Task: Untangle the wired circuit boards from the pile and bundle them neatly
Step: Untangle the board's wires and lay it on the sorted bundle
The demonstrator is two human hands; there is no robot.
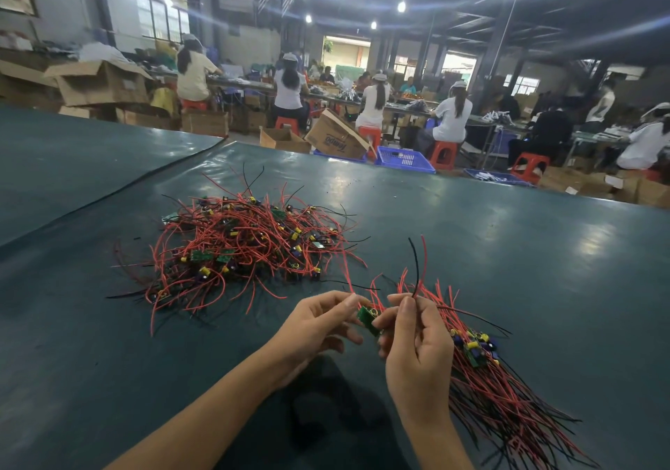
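a left hand (319, 328) and right hand (417, 346) meet over a dark green tabletop (507, 237), both closed on one small green board (368, 319). the left pinches its upper end. the right curls its lower fingers against it while thumb and forefinger nip a black wire (416, 266) that stands upward. the tangled pile (246, 248) of red-wired boards lies beyond the left hand, and a straightened bundle (489, 379) lies just right of the right hand. seated workers (377, 103) fill the hall behind.
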